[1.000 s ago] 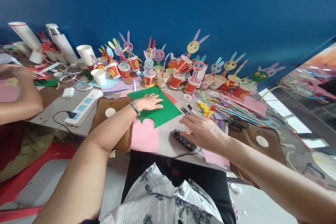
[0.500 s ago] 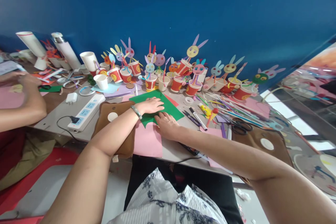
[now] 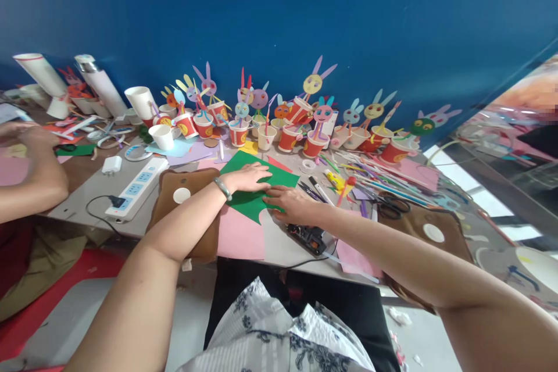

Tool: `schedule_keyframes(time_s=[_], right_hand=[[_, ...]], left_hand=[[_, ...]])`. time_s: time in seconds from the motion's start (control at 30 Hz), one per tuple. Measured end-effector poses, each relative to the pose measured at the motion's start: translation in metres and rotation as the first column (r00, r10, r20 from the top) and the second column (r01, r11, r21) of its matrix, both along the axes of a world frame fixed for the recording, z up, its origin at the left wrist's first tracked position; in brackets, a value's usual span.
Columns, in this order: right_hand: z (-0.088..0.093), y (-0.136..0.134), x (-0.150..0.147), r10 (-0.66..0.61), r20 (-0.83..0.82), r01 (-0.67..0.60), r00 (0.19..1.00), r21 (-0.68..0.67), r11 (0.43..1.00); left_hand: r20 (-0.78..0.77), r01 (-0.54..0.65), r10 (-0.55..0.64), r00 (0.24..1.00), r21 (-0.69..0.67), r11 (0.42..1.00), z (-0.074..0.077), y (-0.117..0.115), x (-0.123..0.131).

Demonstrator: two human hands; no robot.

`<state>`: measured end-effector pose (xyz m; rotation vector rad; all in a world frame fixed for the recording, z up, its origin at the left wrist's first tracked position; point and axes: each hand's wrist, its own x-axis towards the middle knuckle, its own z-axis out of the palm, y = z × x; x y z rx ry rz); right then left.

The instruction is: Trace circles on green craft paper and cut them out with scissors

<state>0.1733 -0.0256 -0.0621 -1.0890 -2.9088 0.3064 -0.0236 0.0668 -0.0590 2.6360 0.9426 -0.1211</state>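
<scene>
A sheet of green paper point(image 3: 238, 204) with a cut-out in its near edge lies on the table in front of me. My left hand point(image 3: 249, 178) rests flat on it, fingers stretched to the right. My right hand point(image 3: 288, 200) lies over the sheet's right side, its fingers extended and pointing left towards my left fingertips. Beneath the green sheet, a sheet of pink paper point(image 3: 242, 238) sticks out towards me. Just below my right hand a black hot glue gun point(image 3: 311, 239) with a cord shows on the table.
Paper cups with rabbit faces point(image 3: 290, 138) line the blue wall. Scissors point(image 3: 393, 207), a marker point(image 3: 320, 189) and coloured sticks point(image 3: 370, 171) lie right. A power strip point(image 3: 138, 189) and brown pouch point(image 3: 168, 209) lie left. Another person's arm point(image 3: 35, 177) is at far left.
The green sheet has turned a little, and its cut edge now faces nearer to my right hand. My right hand has shifted right, uncovering the glue gun. The camera view has shifted slightly.
</scene>
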Motion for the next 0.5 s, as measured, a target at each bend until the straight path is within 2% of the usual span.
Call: schedule_keyframes(time_s=[0.17, 0.27, 0.37, 0.5], right_hand=[[0.001, 0.011, 0.018, 0.136, 0.038, -0.135, 0.990, -0.022, 0.991], [0.004, 0.012, 0.023, 0.158, 0.022, -0.157, 0.987, -0.027, 0.987], [0.006, 0.009, 0.023, 0.121, 0.028, -0.120, 0.992, -0.037, 0.992], [0.002, 0.006, 0.023, -0.001, 0.056, 0.001, 0.998, -0.012, 1.000]], left_hand=[[0.013, 0.066, -0.067, 0.998, 0.025, 0.997, -0.006, 0.002, 0.000], [-0.001, 0.079, -0.079, 0.997, 0.010, 0.997, -0.009, 0.003, 0.000], [-0.010, 0.079, -0.079, 0.997, -0.017, 0.997, -0.009, 0.001, 0.001], [0.012, 0.082, -0.081, 0.997, -0.033, 0.996, -0.006, -0.001, 0.001]])
